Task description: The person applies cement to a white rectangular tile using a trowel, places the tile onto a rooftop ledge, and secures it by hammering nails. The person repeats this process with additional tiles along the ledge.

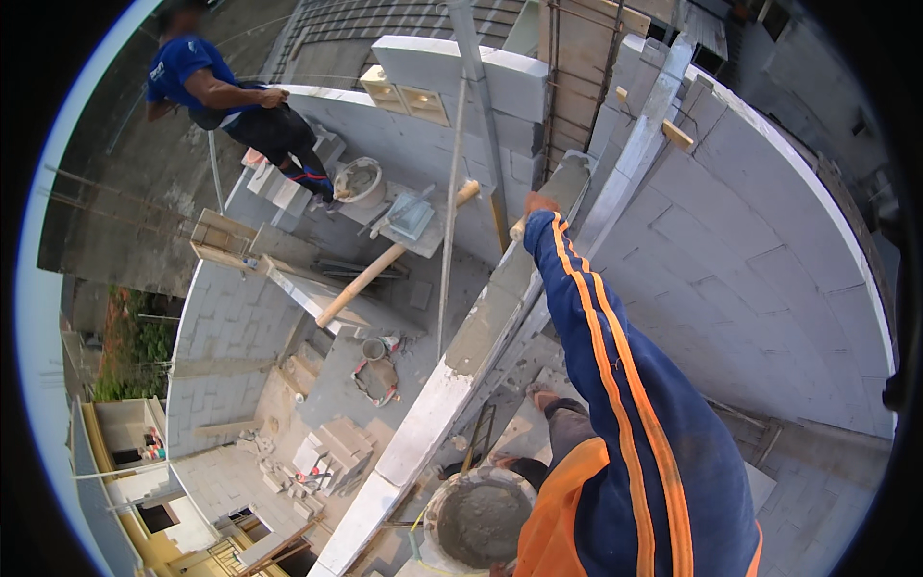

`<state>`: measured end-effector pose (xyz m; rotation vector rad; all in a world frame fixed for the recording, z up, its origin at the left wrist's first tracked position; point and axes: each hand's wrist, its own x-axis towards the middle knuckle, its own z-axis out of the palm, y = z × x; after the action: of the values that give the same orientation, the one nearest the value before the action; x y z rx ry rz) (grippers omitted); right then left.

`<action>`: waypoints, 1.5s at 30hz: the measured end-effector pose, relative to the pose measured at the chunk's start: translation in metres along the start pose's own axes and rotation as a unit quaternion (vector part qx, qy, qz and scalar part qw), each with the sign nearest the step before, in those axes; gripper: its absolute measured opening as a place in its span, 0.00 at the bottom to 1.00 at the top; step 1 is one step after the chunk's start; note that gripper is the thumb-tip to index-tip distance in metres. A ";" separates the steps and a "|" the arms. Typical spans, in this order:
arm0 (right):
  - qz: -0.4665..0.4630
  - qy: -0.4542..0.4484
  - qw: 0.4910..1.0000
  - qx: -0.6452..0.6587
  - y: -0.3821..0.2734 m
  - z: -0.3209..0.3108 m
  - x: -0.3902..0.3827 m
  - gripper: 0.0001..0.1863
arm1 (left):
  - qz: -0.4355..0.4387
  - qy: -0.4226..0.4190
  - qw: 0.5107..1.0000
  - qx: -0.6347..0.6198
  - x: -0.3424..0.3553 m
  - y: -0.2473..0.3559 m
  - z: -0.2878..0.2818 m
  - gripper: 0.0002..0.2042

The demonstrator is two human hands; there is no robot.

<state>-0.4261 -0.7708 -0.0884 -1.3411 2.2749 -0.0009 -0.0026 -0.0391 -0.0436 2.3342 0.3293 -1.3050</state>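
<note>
A wood-handled tool (519, 229) is at the upper centre of the frame, at the top of a wall (385, 490) partly coated in mortar (492, 313), with the right hand (540, 203) closed round its handle; the left hand cannot be made out, so I cannot tell its state. A bucket (435, 524) of grey mix sits at bottom centre, and at upper left a co-worker (202, 77) stands beside another bucket (381, 190)
</note>
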 end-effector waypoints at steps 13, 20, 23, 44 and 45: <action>-0.010 0.006 0.998 0.070 -0.052 0.059 -0.095 0.18 | 0.016 -0.042 0.999 -0.004 0.040 -0.044 -0.042 0.08; 0.119 0.024 0.720 0.683 -0.095 0.076 -0.212 0.16 | 0.181 -0.101 0.967 0.148 0.110 -0.072 -0.108 0.08; -0.007 -0.014 0.697 0.717 -0.090 0.054 -0.330 0.16 | 0.054 -0.043 0.995 -0.068 0.131 -0.059 -0.117 0.06; -0.113 -0.133 0.972 0.155 0.146 0.240 -0.650 0.16 | 0.218 -0.238 0.934 0.154 0.065 0.097 0.022 0.24; -0.117 -0.029 0.976 0.181 0.156 0.246 -0.638 0.15 | 0.240 -0.226 0.929 0.170 0.079 0.102 0.045 0.24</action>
<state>-0.2016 -0.1059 -0.0790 -1.3782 1.9367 -0.4285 0.0472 -0.1504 -0.1045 2.0766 -0.6199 -1.6659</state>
